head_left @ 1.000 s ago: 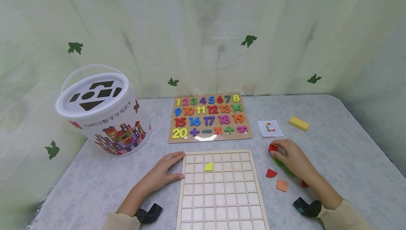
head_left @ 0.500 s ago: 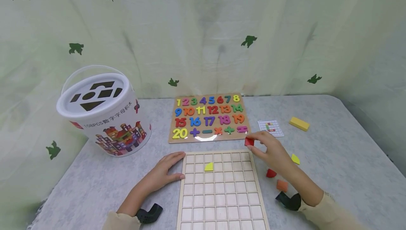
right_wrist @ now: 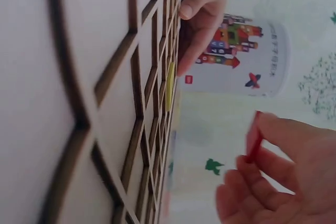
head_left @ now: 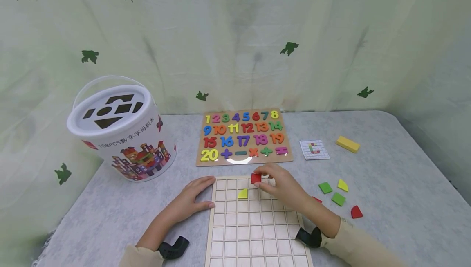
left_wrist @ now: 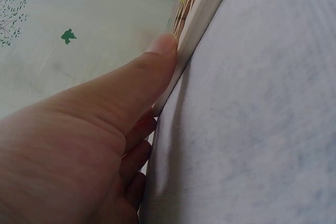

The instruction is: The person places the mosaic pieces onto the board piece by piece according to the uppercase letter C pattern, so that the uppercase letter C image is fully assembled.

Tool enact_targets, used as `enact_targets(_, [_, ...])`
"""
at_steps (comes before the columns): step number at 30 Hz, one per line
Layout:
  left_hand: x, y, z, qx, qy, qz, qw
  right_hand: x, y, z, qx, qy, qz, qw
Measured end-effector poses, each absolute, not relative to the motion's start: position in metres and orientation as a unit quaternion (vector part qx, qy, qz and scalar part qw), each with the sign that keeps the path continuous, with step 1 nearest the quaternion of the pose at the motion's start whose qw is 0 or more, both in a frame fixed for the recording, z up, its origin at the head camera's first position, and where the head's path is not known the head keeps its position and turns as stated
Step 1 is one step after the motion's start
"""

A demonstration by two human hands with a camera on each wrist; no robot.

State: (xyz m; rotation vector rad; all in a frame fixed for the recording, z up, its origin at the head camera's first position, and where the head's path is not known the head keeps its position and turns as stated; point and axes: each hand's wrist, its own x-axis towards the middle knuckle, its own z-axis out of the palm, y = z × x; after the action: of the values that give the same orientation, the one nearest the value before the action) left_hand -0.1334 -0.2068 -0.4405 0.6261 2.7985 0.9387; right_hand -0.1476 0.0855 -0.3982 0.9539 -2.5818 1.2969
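A wooden grid board lies at the front middle of the table, with a yellow quarter-circle tile in one upper cell. My right hand pinches a red square tile between thumb and fingertips over the board's far rows. In the right wrist view the red tile is tilted on edge and apart from the grid. My left hand rests at the board's upper left edge, its thumb touching the side in the left wrist view.
Right of the board lie green tiles, a yellow quarter tile and a red quarter tile; my forearm partly covers another red one. Behind are a number puzzle, a pattern card, a yellow block and a bucket.
My right hand has carried the red square tile from the loose tiles at the right, leftward to above the board, uncovering the green tiles. The left hand stays put.
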Motion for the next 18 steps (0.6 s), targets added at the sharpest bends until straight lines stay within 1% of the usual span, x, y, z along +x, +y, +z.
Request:
enact_targets(5, [-0.133,-0.207,-0.441,0.203,0.925,0.314,0.065,-0.152,0.082,-0.413,0.292,-0.862,0.413,-0.033])
enact_targets(8, [-0.133,-0.207,-0.441,0.200,0.926,0.312,0.067,-0.154,0.083,-0.420,0.291,-0.872,0.388,-0.067])
enact_targets(10, [-0.133,-0.207,-0.441,0.201,0.926,0.312,0.067,-0.155,0.083,-0.423,0.302,-0.876,0.368,-0.072])
enact_targets(14, [-0.133,-0.207,-0.440,0.207,0.924,0.314,0.063,-0.156,0.083,-0.425,0.329,-0.879,0.342,-0.057])
enact_targets(18, [-0.133,-0.207,-0.441,0.211,0.923,0.315,0.061,-0.156,0.083,-0.426,0.343,-0.878,0.328,-0.058])
